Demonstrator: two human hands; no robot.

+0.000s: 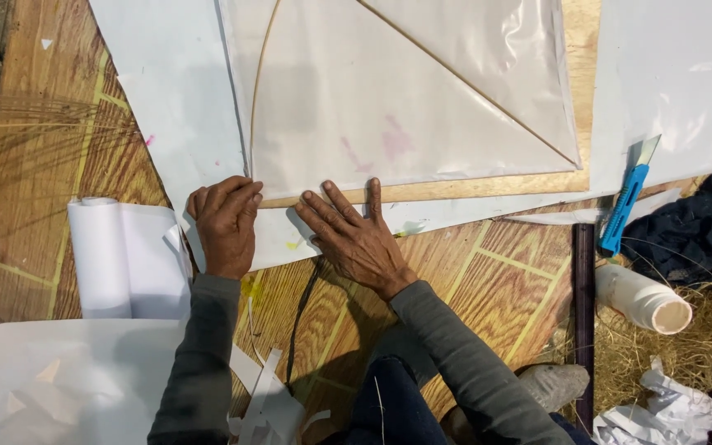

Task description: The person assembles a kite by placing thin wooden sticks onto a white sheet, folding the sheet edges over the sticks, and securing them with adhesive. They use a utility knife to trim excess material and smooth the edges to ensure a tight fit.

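Note:
A translucent white kite sheet [389, 107] with thin bamboo sticks [471, 86] lies on a wooden board. My left hand [226, 222] is curled, its knuckles and fingertips pressing the sheet's lower left corner where the curved stick ends. My right hand [354, 232] lies flat with fingers spread on the white paper strip [455, 213] just below the kite's bottom edge. Neither hand holds anything.
A blue utility knife [626, 202] lies at the right beside dark cloth [694, 231]. A white tube [644, 298] and crumpled paper [661, 412] rest on straw. A rolled white sheet [121, 255] sits left, with thin sticks [18, 132] fanned out and paper scraps [269, 404] below.

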